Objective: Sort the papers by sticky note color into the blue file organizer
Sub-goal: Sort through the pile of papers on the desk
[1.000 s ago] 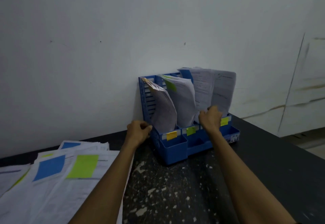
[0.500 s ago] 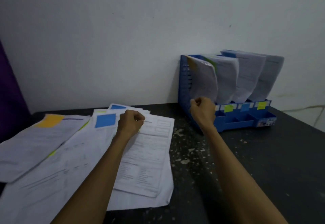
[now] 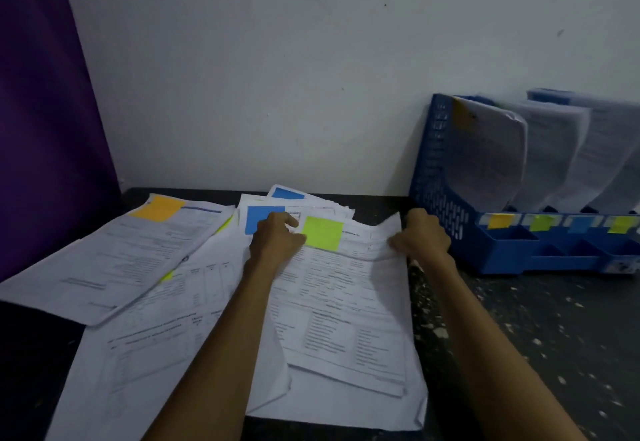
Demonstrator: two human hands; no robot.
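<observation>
Fingers first: curled tight round the top right corner of the green-note sheet point(image 3: 346, 302) with the right hand point(image 3: 420, 236), thumb pressed on top, paper crumpling slightly in the grip. Over to the left hand point(image 3: 277, 238): fingers bent, knuckles up, planted at the sheet's top left edge, just beside the green sticky note point(image 3: 322, 232) and covering the lower corner of a blue sticky note point(image 3: 261, 220). Pinching that edge or only pressing on it? Cannot tell from this angle.

Moving outward: lying on top of the loose papers point(image 3: 156, 354), spread across the dark speckled table point(image 3: 519, 336). Behind, a second blue sticky note point(image 3: 287, 193) peeking from the pile; off to the left, an orange sticky note point(image 3: 159, 208) heading a slanted stack.

Just beside the right hand, the blue file organizer point(image 3: 446, 177), backed against the white wall point(image 3: 277, 76), filed papers point(image 3: 488, 156) upright in its slots and curling forward. Along its front rail, four tags left to right: orange tag point(image 3: 500, 221), green tag point(image 3: 542, 223), blue tag point(image 3: 578, 225), yellow tag point(image 3: 621, 225). At the far left, a purple curtain point(image 3: 41, 128).
</observation>
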